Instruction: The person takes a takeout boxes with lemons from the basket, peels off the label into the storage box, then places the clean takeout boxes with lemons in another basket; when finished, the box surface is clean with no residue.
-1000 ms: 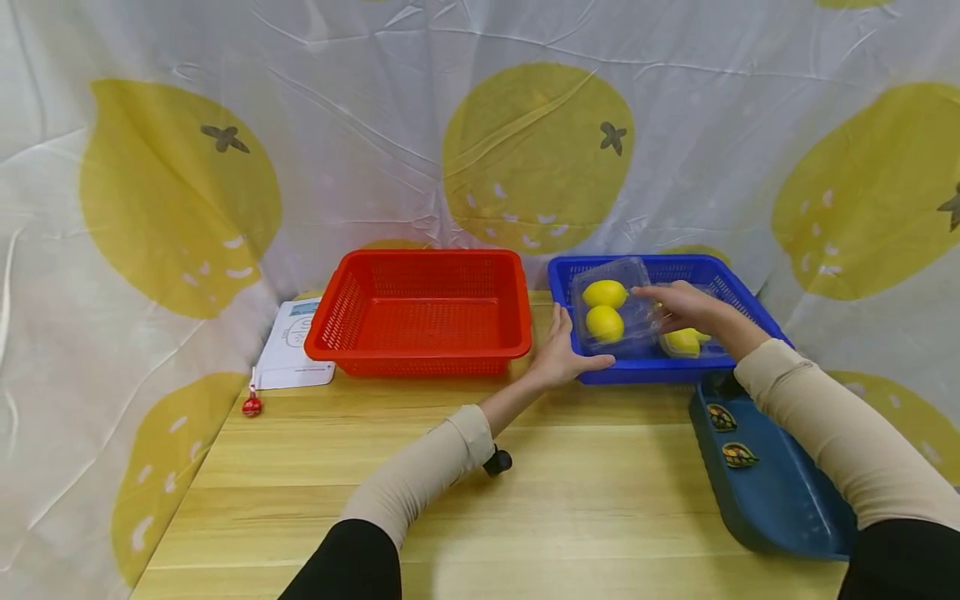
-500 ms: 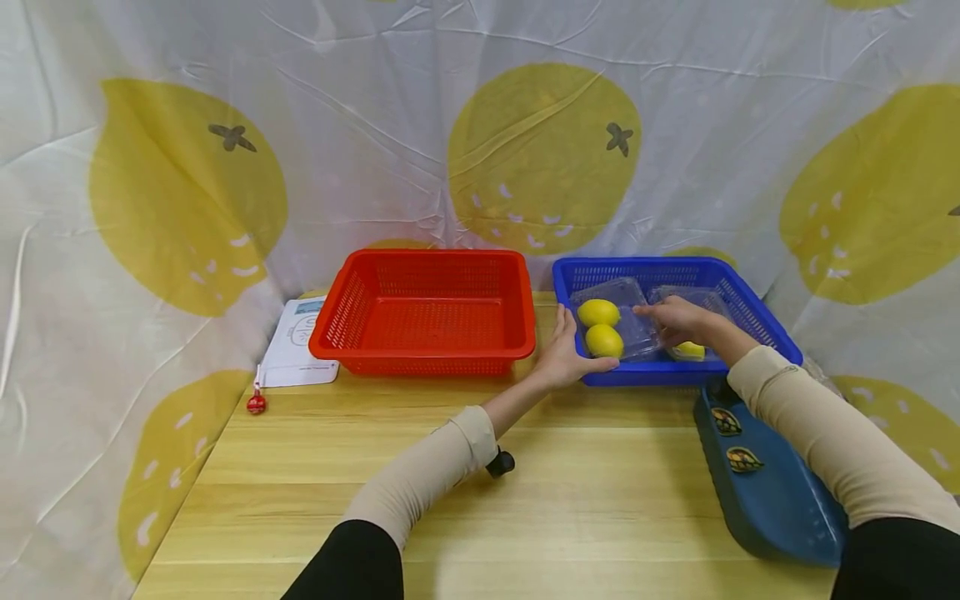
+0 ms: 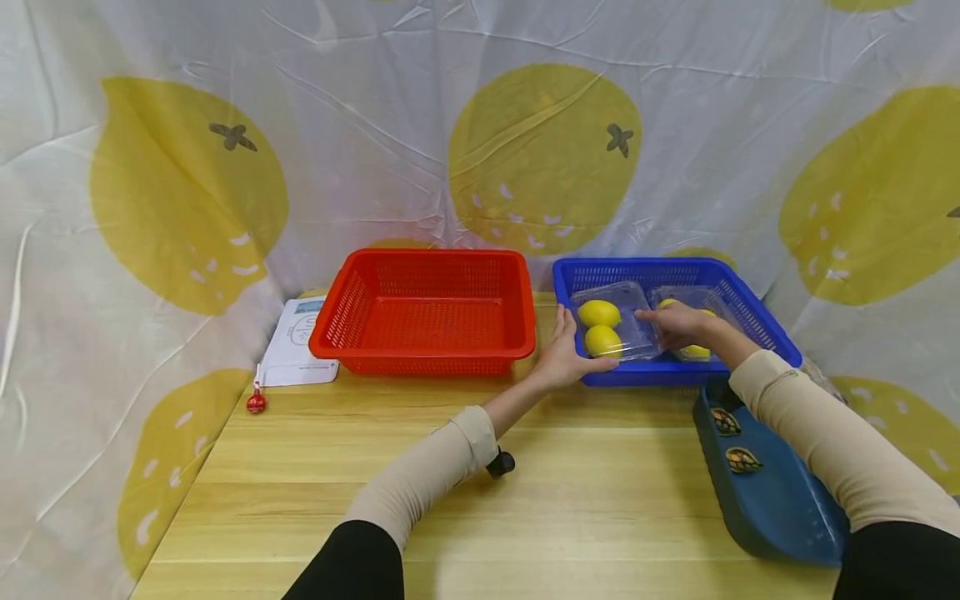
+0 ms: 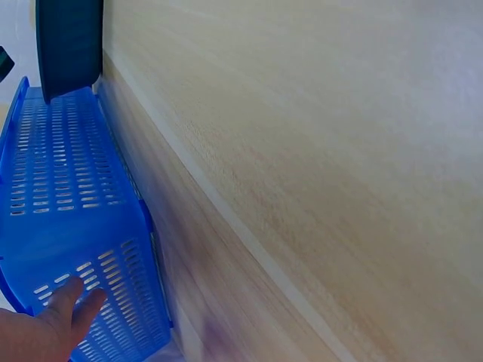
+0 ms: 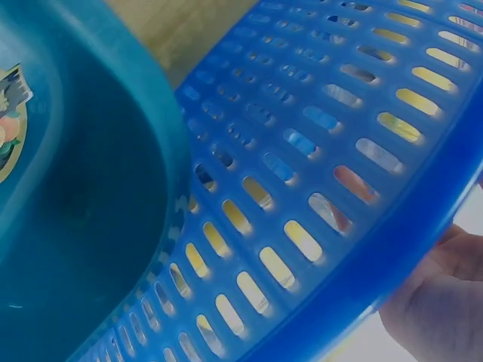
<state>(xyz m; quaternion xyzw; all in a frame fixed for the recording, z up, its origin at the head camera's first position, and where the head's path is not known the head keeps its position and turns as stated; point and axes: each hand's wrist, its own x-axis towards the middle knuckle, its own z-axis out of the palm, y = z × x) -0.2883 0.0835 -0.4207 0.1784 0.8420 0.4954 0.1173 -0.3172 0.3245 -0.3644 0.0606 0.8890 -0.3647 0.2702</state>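
Note:
In the head view, a clear plastic box (image 3: 633, 329) holding two lemons (image 3: 599, 313) lies in the left part of the blue basket (image 3: 637, 377). My right hand (image 3: 681, 325) pinches the right edge of this box, one finger reaching over it; its thumb is hidden. Under and behind that hand lies a second clear box (image 3: 708, 300) with yellow fruit, partly covered. My left hand (image 3: 562, 358) rests against the basket's outer left side, thumb along the front rim. The left wrist view shows straight fingers (image 4: 72, 302) touching the slotted wall.
A red basket (image 3: 420, 367) stands left of the blue one. Right of centre, a teal tray (image 3: 780, 492) with turtle-pattern pieces (image 3: 742, 459) touches or nearly touches the blue basket. A paper sheet (image 3: 307, 367) and a red bell (image 3: 256, 403) lie at left; a curtain hangs behind.
The clear box with two lemons has gone from tilted to lying flatter in the blue basket, my right hand moving down with it. My left hand stays at the basket's side.

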